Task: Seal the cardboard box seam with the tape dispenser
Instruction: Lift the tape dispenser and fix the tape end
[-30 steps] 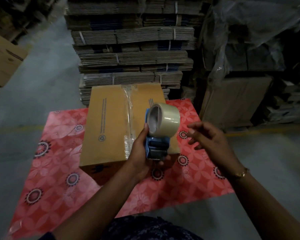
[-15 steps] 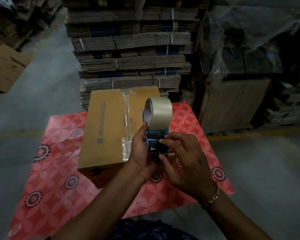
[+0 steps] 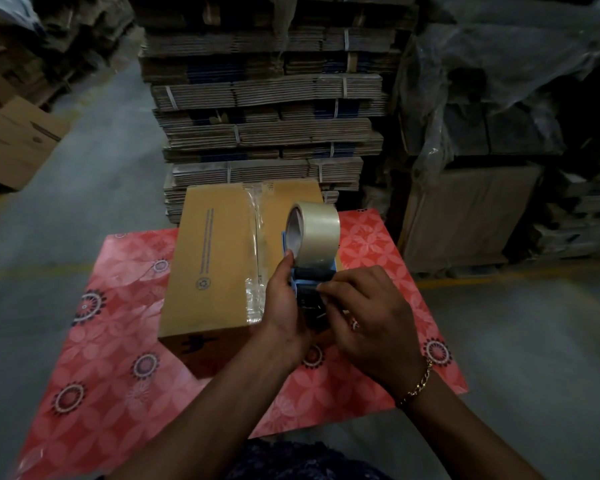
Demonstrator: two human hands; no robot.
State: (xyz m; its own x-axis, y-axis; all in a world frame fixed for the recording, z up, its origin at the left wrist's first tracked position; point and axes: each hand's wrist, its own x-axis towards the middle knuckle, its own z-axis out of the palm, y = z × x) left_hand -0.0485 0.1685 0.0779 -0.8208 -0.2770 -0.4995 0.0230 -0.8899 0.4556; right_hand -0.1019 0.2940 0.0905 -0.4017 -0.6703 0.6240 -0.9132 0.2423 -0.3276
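Note:
A closed brown cardboard box (image 3: 219,258) lies on a red flowered mat (image 3: 118,358). A strip of clear tape (image 3: 255,258) runs along its top seam. My left hand (image 3: 284,303) grips the blue tape dispenser (image 3: 309,282) upright above the box's near right corner, its roll of clear tape (image 3: 317,233) on top. My right hand (image 3: 368,320) is at the dispenser's lower front, fingertips pinched at its dark mouth. What the fingertips pinch is too dark to make out.
Tied bundles of flat cardboard (image 3: 267,109) are stacked high right behind the box. Plastic-wrapped stacks (image 3: 492,98) and a large carton (image 3: 465,216) stand at the right. An open box (image 3: 18,140) sits on the grey concrete floor (image 3: 84,188) at the far left.
My right hand came in from the right, open, and closed its fingers on the dispenser's front. The left hand has kept the dispenser nearly still above the box.

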